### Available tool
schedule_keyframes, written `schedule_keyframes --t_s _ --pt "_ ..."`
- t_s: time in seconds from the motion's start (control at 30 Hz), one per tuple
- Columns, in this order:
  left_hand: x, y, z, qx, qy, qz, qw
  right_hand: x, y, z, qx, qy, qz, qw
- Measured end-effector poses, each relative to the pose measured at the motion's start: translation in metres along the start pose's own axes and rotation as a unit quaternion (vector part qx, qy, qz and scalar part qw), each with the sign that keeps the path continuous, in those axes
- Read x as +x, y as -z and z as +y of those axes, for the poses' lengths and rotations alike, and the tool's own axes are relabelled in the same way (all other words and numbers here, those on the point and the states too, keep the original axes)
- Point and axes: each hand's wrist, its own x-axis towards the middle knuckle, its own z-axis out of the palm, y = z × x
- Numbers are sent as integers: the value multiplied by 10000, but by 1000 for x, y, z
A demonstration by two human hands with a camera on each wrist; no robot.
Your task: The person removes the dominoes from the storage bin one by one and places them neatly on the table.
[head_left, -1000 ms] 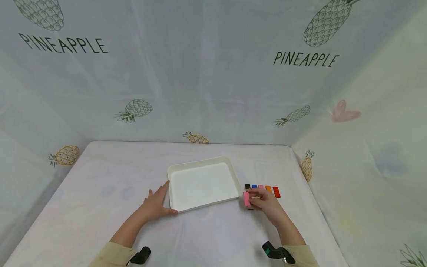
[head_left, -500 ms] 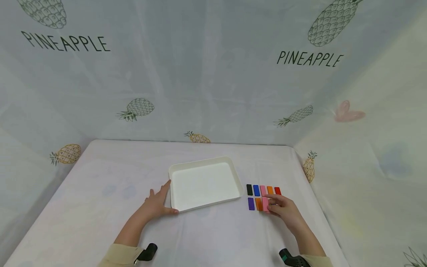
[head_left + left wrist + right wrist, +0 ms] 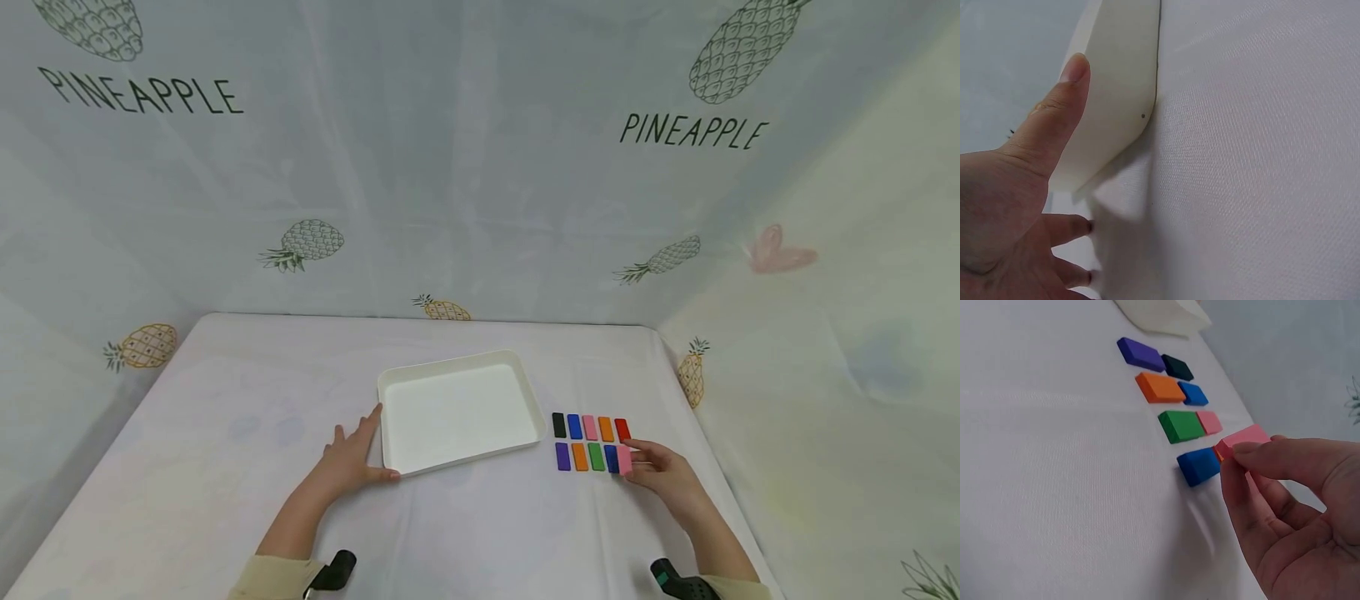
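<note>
Between the thumb and fingers of my right hand [image 3: 666,477] a pink block [image 3: 1244,439] is pinched, at the right end of the near row of coloured blocks. Right beside it lies a dark blue block [image 3: 1199,466], then a green block [image 3: 1181,426], an orange block [image 3: 1160,388] and a purple block [image 3: 1140,354]. Behind them runs a far row with a black block [image 3: 558,425], a blue block [image 3: 574,427], a pink block [image 3: 590,428], an orange block [image 3: 606,429] and a red block [image 3: 622,430]. My left hand [image 3: 343,464], fingers spread, rests against the left end of the white tray [image 3: 386,425].
The tray stands left of the blocks on the white-covered table [image 3: 480,533]. A pineapple-print cloth [image 3: 480,167] hangs behind the table and along its sides. Dark wrist cameras, such as the one on the left wrist [image 3: 334,570], sit near both sleeves.
My right hand has moved right along the near row with the pink block, and the purple, orange, green and dark blue blocks there have come into view. The left hand stays at the tray.
</note>
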Motion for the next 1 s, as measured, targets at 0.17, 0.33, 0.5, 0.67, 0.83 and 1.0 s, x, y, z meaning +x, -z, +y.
schedule_keyframes --t_s 0.17,0.33,0.5,0.67,0.83,1.0 --pt "1 0 0 -14 86 -18 10000 3 4 2 -175 -34 32 9998" --pt "1 0 0 10 67 -20 10000 8 8 5 -425 -25 97 9990" --pt "0 1 0 24 30 -17 10000 12 11 10 -719 -44 189 9972" --pt "-1 3 1 34 26 -48 10000 16 11 13 -846 -95 228 9961" --pt "0 2 1 23 -23 -70 10000 18 12 16 -1006 -12 277 9945" --pt "1 3 2 -11 -41 -85 10000 19 13 17 -1027 90 293 9942"
